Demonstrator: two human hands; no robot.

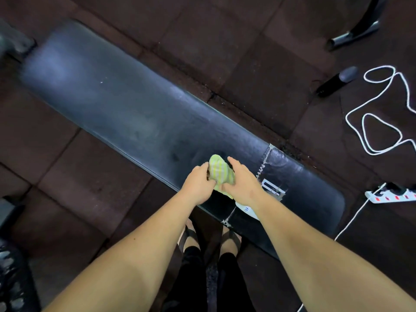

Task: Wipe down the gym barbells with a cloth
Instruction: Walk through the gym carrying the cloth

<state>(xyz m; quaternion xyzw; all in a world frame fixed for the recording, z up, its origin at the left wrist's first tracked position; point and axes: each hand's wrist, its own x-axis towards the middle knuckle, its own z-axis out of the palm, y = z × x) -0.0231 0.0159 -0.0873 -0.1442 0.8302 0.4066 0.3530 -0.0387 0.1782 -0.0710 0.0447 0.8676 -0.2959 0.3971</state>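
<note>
Both hands over padded bench (139,113), cloth (219,173) bunched between them. Left hand (198,184) pinches cloth at 9 o'clock side; right hand (242,184) clamps it at 3 o'clock, fingers partly spread. No barbell clearly in view; dark bar (335,83) at 2 o'clock could be handle. Step: readying cloth. Do well: fold into flat pad, clean face out, firm grip before wiping. White cord (382,109) at 3 o'clock, avoid tripping.
</note>
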